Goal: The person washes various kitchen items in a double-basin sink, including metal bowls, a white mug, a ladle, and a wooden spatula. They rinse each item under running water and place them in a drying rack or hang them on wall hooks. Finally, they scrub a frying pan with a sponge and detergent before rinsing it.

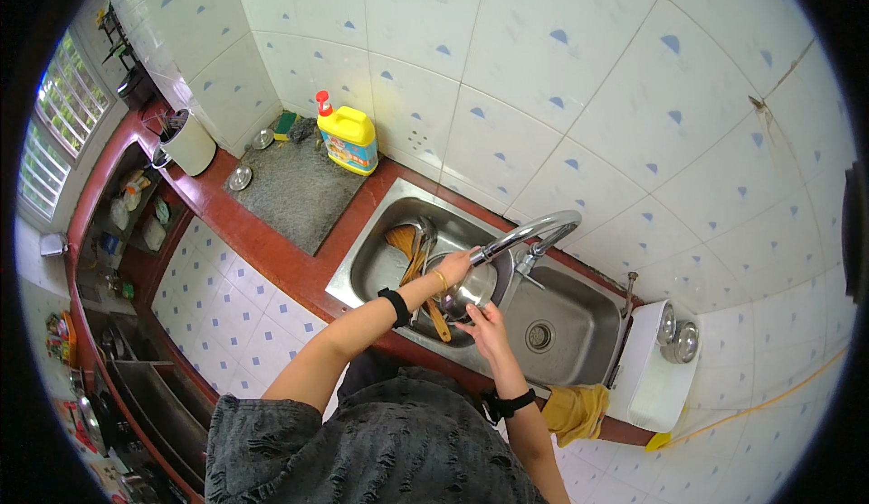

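Note:
A shiny stainless steel bowl is tilted over the left basin of a double steel sink. At its near edge, my right hand holds the rim between thumb and fingers. My left hand is at the bowl's far left side, just beside the spout of the chrome faucet; its fingers are partly hidden, so I cannot tell whether it grips. Below and left of the bowl lie a wooden spatula and other utensils. A wooden handle sticks out towards me.
The right basin has a drain strainer. A yellow detergent bottle and a sponge stand left, by a grey mat. Right are a white rack with steel bowls and a yellow cloth.

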Tool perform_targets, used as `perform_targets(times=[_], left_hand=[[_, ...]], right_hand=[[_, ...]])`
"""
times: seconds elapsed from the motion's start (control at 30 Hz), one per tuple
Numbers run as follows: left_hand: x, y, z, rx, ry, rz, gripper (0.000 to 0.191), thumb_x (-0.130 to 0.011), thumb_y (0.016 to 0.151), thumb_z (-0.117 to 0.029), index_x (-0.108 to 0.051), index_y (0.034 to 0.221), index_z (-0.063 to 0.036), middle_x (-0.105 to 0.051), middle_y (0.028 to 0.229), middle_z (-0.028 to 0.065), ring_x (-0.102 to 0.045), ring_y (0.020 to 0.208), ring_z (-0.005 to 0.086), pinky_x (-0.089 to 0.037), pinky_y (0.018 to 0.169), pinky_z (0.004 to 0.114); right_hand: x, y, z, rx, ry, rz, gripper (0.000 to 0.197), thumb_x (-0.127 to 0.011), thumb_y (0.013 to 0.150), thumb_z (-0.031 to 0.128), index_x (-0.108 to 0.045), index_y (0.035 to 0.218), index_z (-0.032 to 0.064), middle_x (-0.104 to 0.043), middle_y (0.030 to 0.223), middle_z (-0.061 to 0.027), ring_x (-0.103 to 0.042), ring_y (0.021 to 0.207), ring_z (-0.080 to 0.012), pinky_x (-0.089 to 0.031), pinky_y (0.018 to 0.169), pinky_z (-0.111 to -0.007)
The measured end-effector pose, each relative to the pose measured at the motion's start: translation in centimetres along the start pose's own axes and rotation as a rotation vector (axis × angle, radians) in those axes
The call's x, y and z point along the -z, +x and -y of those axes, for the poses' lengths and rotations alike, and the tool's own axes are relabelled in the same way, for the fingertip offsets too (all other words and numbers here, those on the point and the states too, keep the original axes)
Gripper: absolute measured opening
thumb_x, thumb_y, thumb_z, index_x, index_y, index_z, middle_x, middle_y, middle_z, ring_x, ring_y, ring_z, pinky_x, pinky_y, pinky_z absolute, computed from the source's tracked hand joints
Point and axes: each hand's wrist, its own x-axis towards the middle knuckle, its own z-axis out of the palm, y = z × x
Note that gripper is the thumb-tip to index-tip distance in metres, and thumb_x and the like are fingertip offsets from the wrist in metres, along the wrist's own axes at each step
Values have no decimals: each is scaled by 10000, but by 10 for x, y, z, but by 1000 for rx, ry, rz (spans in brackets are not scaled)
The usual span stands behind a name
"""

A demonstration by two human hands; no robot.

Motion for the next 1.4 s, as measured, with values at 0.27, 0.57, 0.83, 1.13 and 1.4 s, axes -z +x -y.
perform_targets(times=[0.27,0.57,0.83,1.13,1.4], left_hand=[[-14,-29,19,371,-163,142,639,-225,861,-543,-557,1019,-21,-587,962,147,-555,819,216,-401,757,297],[-53,-47,99,338,303,336,400,-472,781,-398,-623,921,-55,-605,873,189,-571,863,318,-426,795,381],[-41,-38,99,230,968,425,289,-522,716,-246,-607,933,-74,-584,986,141,-532,973,284,-353,895,432],[-56,-37,75,333,1123,560,278,-502,755,-183,-551,1024,-131,-615,937,118,-570,931,272,-86,998,550],[-61,-17,55,425,1105,599,245,-404,829,-178,-573,1001,-134,-612,938,117,-579,906,277,-445,771,370]], right_hand=[[25,-22,-4,-17,343,76,194,-457,865,83,-486,1056,70,-536,1016,-51,-531,930,-201,-436,805,-550],[112,-90,21,78,177,-206,211,-502,841,96,-501,1038,21,-554,953,-70,-547,859,-174,-474,759,-347],[228,-177,137,525,-740,-911,149,-604,774,116,-510,707,22,-389,598,27,-325,558,-63,-299,501,-237],[421,-186,202,678,-1032,-1377,163,-597,751,49,-549,881,-36,-567,684,-110,-519,617,-166,-411,579,-264],[533,-157,174,366,-1198,-1465,252,-572,748,47,-576,993,-15,-612,817,-187,-599,710,-261,-447,636,-320]])
